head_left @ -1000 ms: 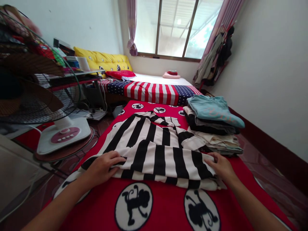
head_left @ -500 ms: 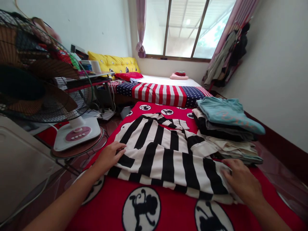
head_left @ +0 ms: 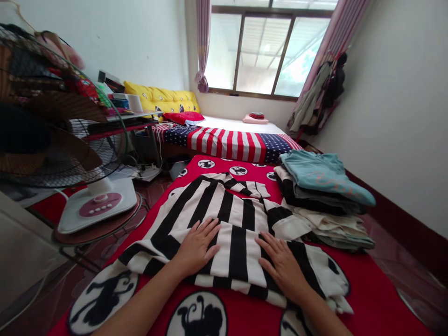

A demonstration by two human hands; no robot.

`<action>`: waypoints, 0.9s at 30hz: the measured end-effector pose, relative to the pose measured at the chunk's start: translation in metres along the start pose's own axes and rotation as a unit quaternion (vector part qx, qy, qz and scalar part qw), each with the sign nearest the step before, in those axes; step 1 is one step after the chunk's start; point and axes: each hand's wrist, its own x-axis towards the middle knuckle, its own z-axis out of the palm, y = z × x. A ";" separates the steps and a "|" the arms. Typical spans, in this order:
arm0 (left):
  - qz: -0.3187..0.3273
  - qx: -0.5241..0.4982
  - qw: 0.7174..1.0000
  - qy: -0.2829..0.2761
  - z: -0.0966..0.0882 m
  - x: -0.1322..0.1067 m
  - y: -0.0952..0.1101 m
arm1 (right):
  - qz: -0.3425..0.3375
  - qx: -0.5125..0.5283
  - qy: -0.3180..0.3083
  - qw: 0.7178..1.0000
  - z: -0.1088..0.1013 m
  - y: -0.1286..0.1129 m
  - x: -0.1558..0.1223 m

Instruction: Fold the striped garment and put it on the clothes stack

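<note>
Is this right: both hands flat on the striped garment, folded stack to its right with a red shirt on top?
Not quite. The head view shows the left hand and right hand flat on the striped garment, with the folded stack to its right, but the top shirt is light blue, not red.

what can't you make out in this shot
- Striped garment, head view: the left hand and right hand lie flat on it and cover its middle.
- Stack of folded clothes: lower layers covered by the teal top.
- Fan: cut off by the left edge.
- Items on the far bed: too small to identify.
</note>
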 end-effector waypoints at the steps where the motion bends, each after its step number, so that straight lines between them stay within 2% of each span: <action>1: 0.002 0.007 1.000 0.006 0.001 -0.001 0.000 | 0.004 0.008 0.006 1.000 0.000 0.001 -0.001; 3: 0.005 0.018 1.000 0.017 0.003 -0.002 0.000 | 0.021 0.019 0.037 0.999 -0.001 0.001 0.001; 5: 0.005 0.025 0.999 0.023 0.005 -0.002 0.001 | 0.054 0.002 0.099 0.994 -0.003 -0.001 0.008; 7: 0.006 0.028 0.999 0.029 0.006 -0.002 0.002 | 0.094 -0.046 0.166 0.981 -0.006 -0.002 0.020; 9: 0.010 0.028 0.999 0.033 0.007 -0.002 0.001 | 0.122 -0.103 0.201 0.967 -0.009 0.002 0.035; 12: 0.012 0.030 0.999 0.035 0.008 -0.002 -0.001 | 0.166 -0.122 0.172 0.963 -0.022 0.021 0.059; 15: 0.010 0.030 0.999 0.032 0.008 -0.003 -0.001 | 0.242 -0.083 0.126 0.958 -0.046 0.059 0.073; 18: 0.013 0.023 0.999 0.041 0.009 -0.003 -0.001 | 0.311 -0.043 0.172 0.934 -0.074 0.100 0.077; 20: 0.015 0.017 0.999 0.049 0.009 -0.003 -0.001 | 0.344 -0.023 0.202 0.917 -0.085 0.120 0.076; 23: 0.012 0.015 0.999 0.048 0.008 -0.003 0.000 | 0.363 -0.024 0.201 0.910 -0.084 0.130 0.072; 27: 0.011 0.015 0.999 0.034 0.005 -0.002 0.000 | 0.379 -0.029 0.205 0.902 -0.070 0.121 0.068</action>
